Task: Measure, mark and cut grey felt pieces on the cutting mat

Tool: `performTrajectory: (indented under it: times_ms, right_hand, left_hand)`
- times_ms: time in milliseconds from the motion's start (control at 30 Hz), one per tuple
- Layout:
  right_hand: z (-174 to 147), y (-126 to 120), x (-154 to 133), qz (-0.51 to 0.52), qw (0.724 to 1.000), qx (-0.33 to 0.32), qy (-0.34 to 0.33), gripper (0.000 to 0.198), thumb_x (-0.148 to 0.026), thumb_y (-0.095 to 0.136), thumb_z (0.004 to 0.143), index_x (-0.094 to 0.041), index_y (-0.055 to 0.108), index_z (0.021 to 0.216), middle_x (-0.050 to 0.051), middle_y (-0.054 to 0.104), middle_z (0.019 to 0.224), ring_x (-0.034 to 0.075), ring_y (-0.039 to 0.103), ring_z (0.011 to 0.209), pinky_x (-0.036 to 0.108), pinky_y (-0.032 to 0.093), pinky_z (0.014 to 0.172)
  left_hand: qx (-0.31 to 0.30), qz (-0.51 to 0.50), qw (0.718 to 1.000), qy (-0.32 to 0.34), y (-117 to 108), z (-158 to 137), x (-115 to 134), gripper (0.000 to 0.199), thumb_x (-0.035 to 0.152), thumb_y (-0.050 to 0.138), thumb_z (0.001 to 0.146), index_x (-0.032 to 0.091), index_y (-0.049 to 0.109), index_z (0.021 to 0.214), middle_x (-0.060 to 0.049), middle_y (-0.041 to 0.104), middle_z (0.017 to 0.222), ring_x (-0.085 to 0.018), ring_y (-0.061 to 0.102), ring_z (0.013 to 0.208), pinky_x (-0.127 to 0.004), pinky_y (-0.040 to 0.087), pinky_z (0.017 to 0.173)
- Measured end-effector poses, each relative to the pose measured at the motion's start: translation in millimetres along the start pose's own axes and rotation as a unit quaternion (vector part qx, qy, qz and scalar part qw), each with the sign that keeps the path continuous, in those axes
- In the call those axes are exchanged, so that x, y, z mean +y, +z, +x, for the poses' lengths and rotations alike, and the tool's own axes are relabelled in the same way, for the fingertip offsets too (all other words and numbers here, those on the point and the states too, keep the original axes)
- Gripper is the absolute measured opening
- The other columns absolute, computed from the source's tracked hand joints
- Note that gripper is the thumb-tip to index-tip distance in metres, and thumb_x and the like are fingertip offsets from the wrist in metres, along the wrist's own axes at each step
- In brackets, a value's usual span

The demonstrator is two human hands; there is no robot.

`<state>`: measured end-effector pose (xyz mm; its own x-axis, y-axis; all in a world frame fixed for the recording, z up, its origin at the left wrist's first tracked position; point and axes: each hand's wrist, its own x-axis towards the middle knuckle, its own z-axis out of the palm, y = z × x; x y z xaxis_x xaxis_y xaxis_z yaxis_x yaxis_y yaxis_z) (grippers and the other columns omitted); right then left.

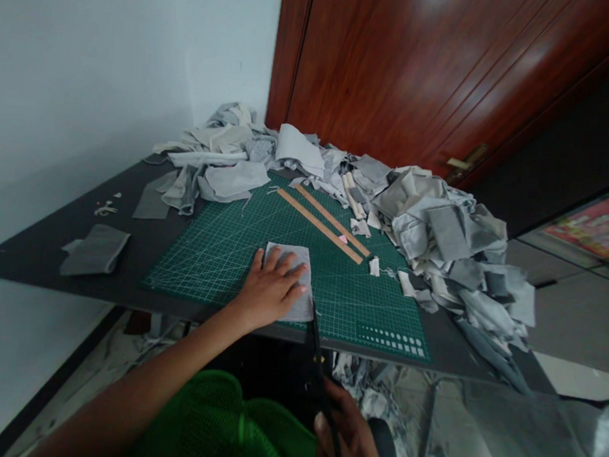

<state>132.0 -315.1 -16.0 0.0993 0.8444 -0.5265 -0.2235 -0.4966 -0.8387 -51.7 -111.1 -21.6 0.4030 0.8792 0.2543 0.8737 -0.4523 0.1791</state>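
Green mesh fabric forms my garment (243, 427) at the near edge. My right hand (354, 443) is closed around the handle of the dark scissors (316, 336); the blades point away from me, their far end at the right edge of the grey cloth piece (304, 309). I cannot tell whether the blades enclose any fabric. My left hand (270, 287) lies flat, fingers spread, on that cloth piece, which rests near the front edge of the green cutting mat (214, 247). Beyond it, two tan strips (319, 225) lie diagonally on the mat, side by side. A large fabric heap (441, 229) occupies the table's (42, 257) right side; further scraps (236, 151) line the back, before a reddish-brown door (378, 61).
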Motion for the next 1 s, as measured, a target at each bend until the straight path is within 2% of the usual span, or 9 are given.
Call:
performTrajectory:
  times_ms: [100, 233, 433, 600, 733, 900, 1000]
  right_hand:
    - [-0.2, -0.9, -0.3, 0.003, 1.000, -0.009, 0.000, 0.077, -0.066, 0.082, 0.070, -0.028, 0.057, 0.132, -0.004, 0.061, 0.068, 0.004, 0.035, 0.038, 0.018, 0.028, 0.037]
    - [-1.6, -0.5, -1.4, 0.003, 1.000, 0.013, 0.001, 0.078, -0.064, 0.083, 0.069, -0.027, 0.057, 0.133, -0.004, 0.061, 0.069, 0.004, 0.038, 0.040, 0.017, 0.029, 0.039]
    - [-1.8, 1.8, -0.1, -0.003, 1.000, 0.012, -0.002, 0.077, -0.066, 0.081, 0.070, -0.027, 0.057, 0.132, -0.004, 0.060, 0.065, 0.004, 0.033, 0.039, 0.017, 0.025, 0.037]
    - [-2.9, 4.6, -1.7, 0.004, 1.000, 0.027, -0.004, 0.082, -0.066, 0.083, 0.068, -0.026, 0.055, 0.134, -0.006, 0.056, 0.065, 0.004, 0.034, 0.040, 0.017, 0.027, 0.039]
    - [-2.7, 2.8, -4.4, -0.002, 1.000, 0.011, -0.007, 0.081, -0.065, 0.083, 0.069, -0.024, 0.056, 0.133, -0.007, 0.054, 0.061, 0.003, 0.033, 0.039, 0.016, 0.025, 0.039]
    - [-2.3, -4.2, -10.6, 0.027, 0.999, -0.004, 0.020, 0.077, -0.065, 0.083, 0.067, -0.023, 0.059, 0.127, -0.009, 0.048, 0.057, 0.004, 0.037, 0.039, 0.016, 0.026, 0.039]
    - [-1.5, -5.0, -15.9, 0.036, 0.998, -0.014, 0.044, 0.077, -0.063, 0.085, 0.067, -0.024, 0.057, 0.127, -0.011, 0.045, 0.057, 0.003, 0.033, 0.039, 0.013, 0.023, 0.038]
  left_hand:
    - [-0.001, 0.002, 1.000, 0.001, -0.6, 0.1, 0.5, 0.051, 0.050, 0.032, 0.104, 0.028, 0.052, 0.147, -0.006, 0.044, 0.157, -0.040, 0.026, 0.148, -0.067, 0.014, 0.118]
    - [-0.003, -0.001, 1.000, 0.000, -1.3, 0.7, 0.8, 0.051, 0.050, 0.032, 0.104, 0.029, 0.052, 0.147, -0.006, 0.044, 0.157, -0.040, 0.026, 0.148, -0.067, 0.013, 0.118]
    - [-0.001, -0.010, 1.000, -0.005, -0.5, 0.6, 0.4, 0.051, 0.050, 0.033, 0.104, 0.030, 0.052, 0.147, -0.005, 0.044, 0.157, -0.039, 0.025, 0.149, -0.066, 0.011, 0.119]
    - [-0.004, -0.008, 1.000, -0.005, -0.4, 0.5, 0.6, 0.052, 0.050, 0.032, 0.104, 0.029, 0.052, 0.147, -0.005, 0.044, 0.158, -0.040, 0.025, 0.149, -0.066, 0.011, 0.119]
    - [-0.001, -0.011, 1.000, -0.004, -0.6, 0.8, 0.7, 0.051, 0.049, 0.032, 0.105, 0.029, 0.052, 0.147, -0.005, 0.045, 0.157, -0.039, 0.025, 0.149, -0.066, 0.012, 0.119]
    - [0.002, -0.015, 1.000, -0.007, -0.6, 1.4, 1.2, 0.053, 0.047, 0.030, 0.105, 0.026, 0.048, 0.150, -0.006, 0.046, 0.156, -0.039, 0.024, 0.149, -0.066, 0.012, 0.119]
    - [0.000, -0.013, 1.000, -0.008, -0.8, 1.4, 1.4, 0.055, 0.048, 0.030, 0.105, 0.023, 0.047, 0.151, -0.007, 0.046, 0.157, -0.039, 0.025, 0.150, -0.065, 0.011, 0.120]
